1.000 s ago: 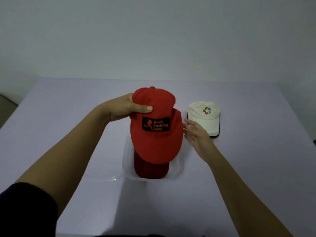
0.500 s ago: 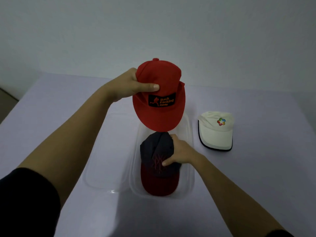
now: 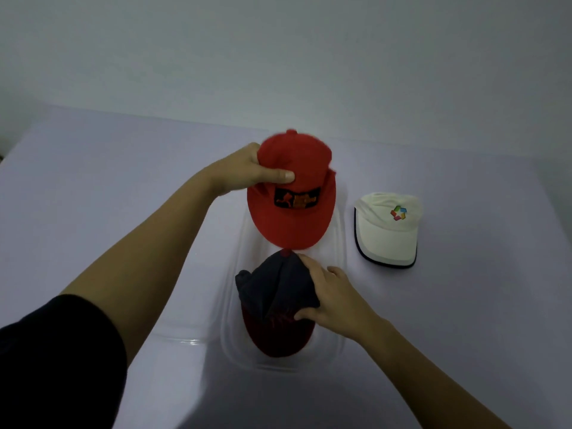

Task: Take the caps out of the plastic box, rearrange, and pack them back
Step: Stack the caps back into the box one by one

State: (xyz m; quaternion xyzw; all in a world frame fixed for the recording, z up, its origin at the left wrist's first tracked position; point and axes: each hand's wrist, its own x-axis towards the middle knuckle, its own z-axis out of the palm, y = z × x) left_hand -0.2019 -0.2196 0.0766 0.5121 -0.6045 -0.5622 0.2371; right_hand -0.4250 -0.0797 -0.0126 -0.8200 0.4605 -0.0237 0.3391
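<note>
My left hand (image 3: 247, 171) grips a red cap (image 3: 294, 209) by its crown and holds it over the far end of the clear plastic box (image 3: 339, 345). The cap carries a black patch with orange print. A dark grey cap with a dark red brim (image 3: 272, 298) lies in the near part of the box. My right hand (image 3: 334, 301) is closed on that cap's crown from the right. A white cap (image 3: 387, 230) with a coloured logo and dark brim edge rests on the table right of the box.
The clear lid (image 3: 185, 323) of the box lies on the pale table (image 3: 93, 196) just left of the box. A plain wall rises behind the table's far edge.
The red cap has been lifted off the dark cap and carried toward the far end of the box. My right hand moved from beside the box onto the dark cap and took hold of it.
</note>
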